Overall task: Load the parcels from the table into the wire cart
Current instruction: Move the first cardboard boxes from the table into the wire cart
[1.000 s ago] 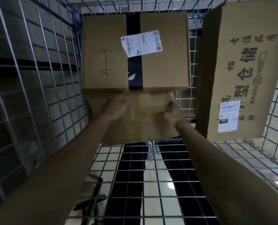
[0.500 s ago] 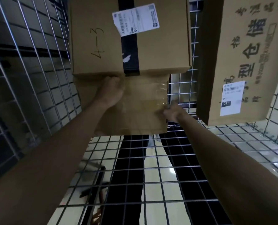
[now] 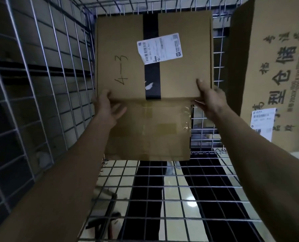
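The wire cart (image 3: 40,95) walls in the scene, its mesh side at far left. The left hand (image 3: 107,106) rests at the lower left corner of the cardboard box marked "4-3" (image 3: 180,75), thumb on its top face, fingers loosely spread — no firm grip. That box, with a white shipping label (image 3: 160,48), sits atop a taped lower box (image 3: 148,131) inside the cart. The right hand (image 3: 209,98) pinches its lower right corner. Farther right stands a tall printed carton (image 3: 274,67).
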